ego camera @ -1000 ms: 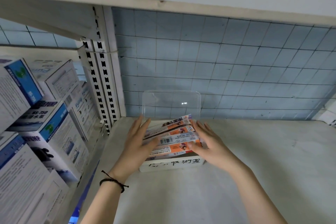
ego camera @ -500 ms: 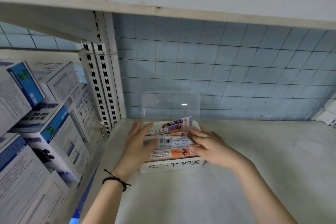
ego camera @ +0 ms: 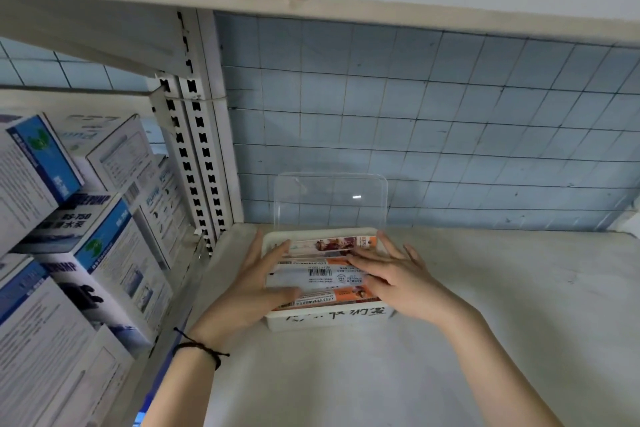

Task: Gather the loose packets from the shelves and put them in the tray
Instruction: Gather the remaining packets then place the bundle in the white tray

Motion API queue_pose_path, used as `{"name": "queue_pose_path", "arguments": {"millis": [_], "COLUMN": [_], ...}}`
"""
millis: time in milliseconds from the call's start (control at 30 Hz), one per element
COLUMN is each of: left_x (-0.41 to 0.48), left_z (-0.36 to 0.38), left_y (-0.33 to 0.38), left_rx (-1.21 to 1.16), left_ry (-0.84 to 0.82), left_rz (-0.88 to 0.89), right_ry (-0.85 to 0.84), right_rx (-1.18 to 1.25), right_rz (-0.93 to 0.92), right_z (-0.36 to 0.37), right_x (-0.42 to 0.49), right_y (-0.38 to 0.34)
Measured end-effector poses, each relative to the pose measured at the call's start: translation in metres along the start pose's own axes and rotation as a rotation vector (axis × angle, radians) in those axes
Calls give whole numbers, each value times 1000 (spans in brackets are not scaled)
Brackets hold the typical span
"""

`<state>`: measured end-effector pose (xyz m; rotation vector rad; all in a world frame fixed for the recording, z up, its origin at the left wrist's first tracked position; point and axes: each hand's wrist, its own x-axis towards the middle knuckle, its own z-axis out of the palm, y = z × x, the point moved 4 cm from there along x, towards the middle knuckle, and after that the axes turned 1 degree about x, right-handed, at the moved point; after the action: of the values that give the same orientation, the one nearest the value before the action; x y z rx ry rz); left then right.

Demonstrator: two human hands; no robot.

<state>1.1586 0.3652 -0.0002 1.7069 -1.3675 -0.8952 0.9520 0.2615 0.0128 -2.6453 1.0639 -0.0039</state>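
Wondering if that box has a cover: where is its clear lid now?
Head view, centre: the clear lid stands upright at the far edge of the white tray, beyond the left hand and right hand, before the blue gridded wall.

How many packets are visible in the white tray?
4 in the tray, back to front: pictured packet, orange packet, white barcoded packet, nearest orange packet. The left hand and right hand may hide others.

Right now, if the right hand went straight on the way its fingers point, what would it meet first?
The right hand lies on the packets in the tray, fingers aimed left and away. Sliding on, it would likely meet the fingertips of the left hand first; depth is unclear.
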Motion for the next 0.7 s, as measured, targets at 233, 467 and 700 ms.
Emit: {"name": "queue_pose_path", "arguments": {"millis": [233, 467, 700], "left_x": [-3, 2, 5], "left_z": [-5, 1, 6], "left_y": [7, 13, 14], "left_rx": [303, 626, 872], "left_ry": [121, 7, -77], "left_rz": [193, 215, 107], "right_ry": [281, 57, -70], "right_rx": [38, 3, -103], "right_rz": [-62, -147, -96], "right_z": [-19, -6, 2], "right_x": [0, 11, 16], "right_y": [-12, -37, -38]}}
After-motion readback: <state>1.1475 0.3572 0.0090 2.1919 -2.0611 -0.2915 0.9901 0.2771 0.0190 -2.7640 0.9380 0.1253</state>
